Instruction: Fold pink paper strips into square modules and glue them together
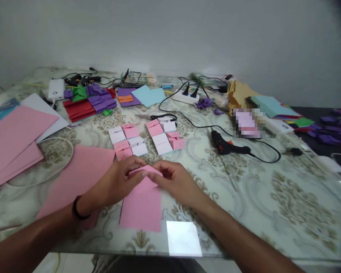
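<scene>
A strip of pink paper [142, 212] lies on the table before me, its far end folded over toward me. My left hand [123, 180] pinches the fold from the left, thumb on top. From the right, my right hand [173, 178] grips the same folded end, with the two thumbs nearly touching. Both hands' far fingertips are partly hidden behind the paper. A larger pink sheet [85, 167] lies under my left forearm. Just beyond my hands are two pink-and-white folded paper pieces, one on the left [127, 140] and one on the right [163, 136].
A black glue gun [227, 146] with a trailing cord lies to the right. Scissors [156, 116] rest beyond the folded pieces. Farther back are a white power strip [186, 96], purple and red folded papers [102, 102] and blue sheets [149, 95]. Pink sheets [14, 140] are stacked at left.
</scene>
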Demonstrator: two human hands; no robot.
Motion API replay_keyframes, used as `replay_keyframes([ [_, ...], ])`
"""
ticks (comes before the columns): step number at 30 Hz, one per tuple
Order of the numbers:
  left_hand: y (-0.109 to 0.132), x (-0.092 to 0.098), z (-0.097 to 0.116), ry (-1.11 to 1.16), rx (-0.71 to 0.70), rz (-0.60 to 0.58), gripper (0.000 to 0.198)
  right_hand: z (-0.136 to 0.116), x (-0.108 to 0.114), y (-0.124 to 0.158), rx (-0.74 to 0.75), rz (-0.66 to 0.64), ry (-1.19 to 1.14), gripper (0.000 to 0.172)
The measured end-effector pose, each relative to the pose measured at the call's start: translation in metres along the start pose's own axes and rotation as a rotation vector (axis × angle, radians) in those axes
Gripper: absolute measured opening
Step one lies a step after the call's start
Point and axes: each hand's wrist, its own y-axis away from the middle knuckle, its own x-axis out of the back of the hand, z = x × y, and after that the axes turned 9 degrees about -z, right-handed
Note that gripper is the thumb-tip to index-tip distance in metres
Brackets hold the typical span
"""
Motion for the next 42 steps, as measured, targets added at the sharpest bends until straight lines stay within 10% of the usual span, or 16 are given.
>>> replay_keyframes([
  [18, -0.002, 0.007, -0.004, 0.081, 0.073, 0.085, 0.047, 0.014, 0.018, -0.005, -0.039, -0.103, -0.131, 0.038],
  [42, -0.01, 0.002, -0.024, 0.091, -0.045, -0.189, 0.026, 0.009, -0.004, -0.001, 0.013, 0.075, 0.055, 0.006],
])
